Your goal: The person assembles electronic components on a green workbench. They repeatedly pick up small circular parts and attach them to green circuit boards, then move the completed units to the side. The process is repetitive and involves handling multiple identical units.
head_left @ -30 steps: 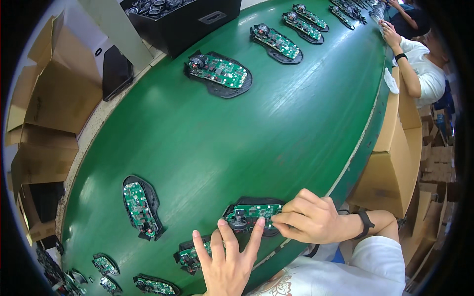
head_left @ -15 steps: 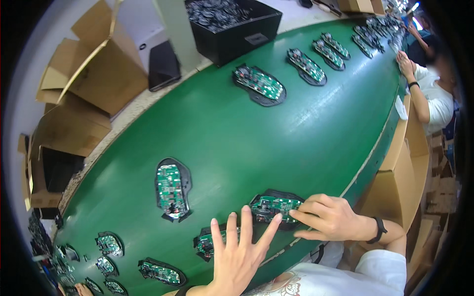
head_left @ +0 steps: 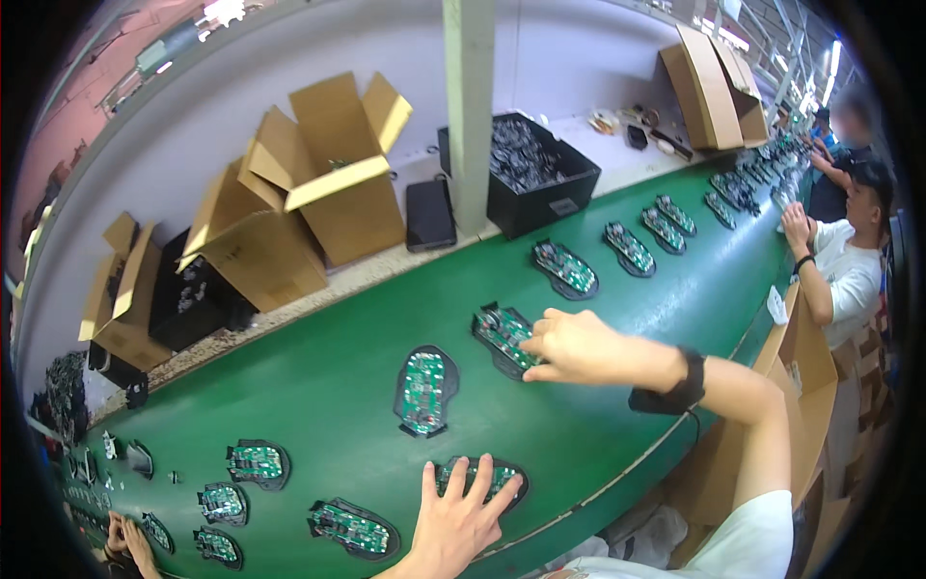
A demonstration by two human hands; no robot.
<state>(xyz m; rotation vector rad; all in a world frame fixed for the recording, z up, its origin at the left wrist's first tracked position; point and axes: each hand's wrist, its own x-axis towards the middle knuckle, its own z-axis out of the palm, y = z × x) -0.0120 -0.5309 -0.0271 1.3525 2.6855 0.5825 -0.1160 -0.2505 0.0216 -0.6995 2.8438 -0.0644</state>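
Note:
Several black plastic bases shaped like computer mice lie on the green work surface, each carrying a green circuit board. My right hand reaches forward and pinches the right end of one mouse base; its fingertips partly cover the board. Nearer to me, my left hand lies with fingers spread over another mouse base, touching its top. Between the two and slightly left lies a further mouse base, untouched. Left of my left hand is one more mouse base.
Along the far ledge stand open cardboard boxes, a black bin of dark parts and a post. Other mouse bases trail to the far right, near a seated person. Another person's hands work at lower left.
My right hand has moved forward, taking its mouse base to the far side of the surface. My left hand stays spread over the nearer base. The head view has tilted up.

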